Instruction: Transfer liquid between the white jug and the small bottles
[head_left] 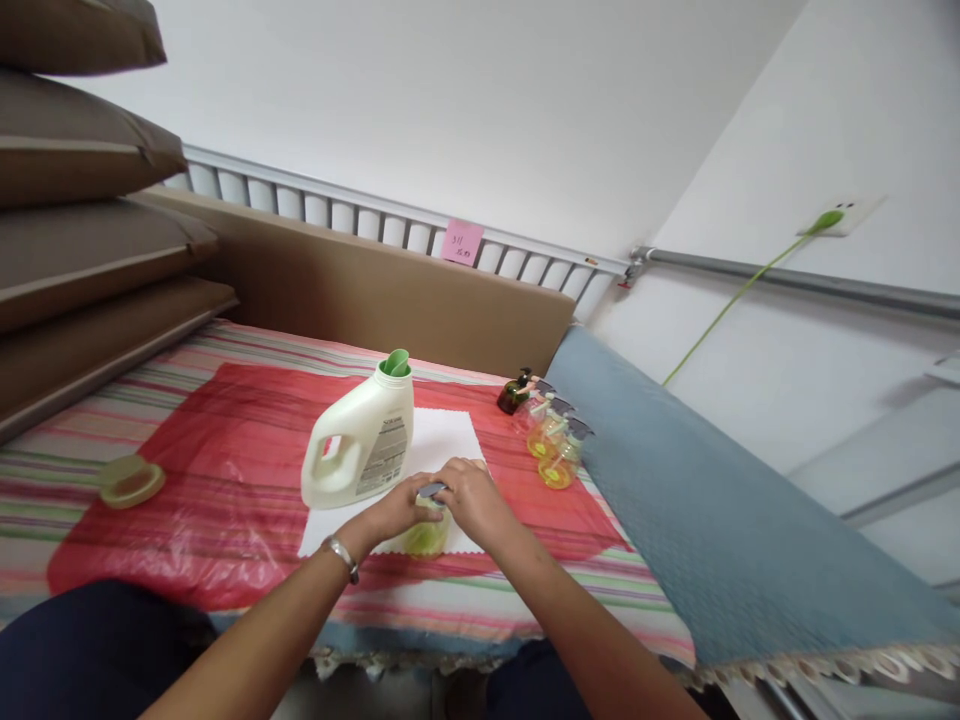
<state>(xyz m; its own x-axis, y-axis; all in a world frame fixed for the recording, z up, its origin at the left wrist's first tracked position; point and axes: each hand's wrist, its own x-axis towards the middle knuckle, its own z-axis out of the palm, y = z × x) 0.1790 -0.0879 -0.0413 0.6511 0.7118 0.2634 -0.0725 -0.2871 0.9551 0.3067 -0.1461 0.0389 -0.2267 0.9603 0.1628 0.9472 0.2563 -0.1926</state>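
Observation:
A small clear pump bottle (426,540) with yellow-green liquid stands upright on a white paper sheet (450,435). My left hand (397,508) is closed at the left side of its neck. From the right, my right hand (469,492) has its fingers wrapped at the grey pump head (433,490). The fingers partly hide the bottle's neck. Just behind my left hand stands a large cream detergent jug (382,425), its green spout (395,363) showing uncapped at the top.
A dark pump bottle (514,392) and several clear ones, some with yellow liquid (556,470), stand in a row at right. A pale yellow round cap (132,481) lies on the red plastic sheet (202,480) at left. Stacked brown cushions (97,240) rise at far left.

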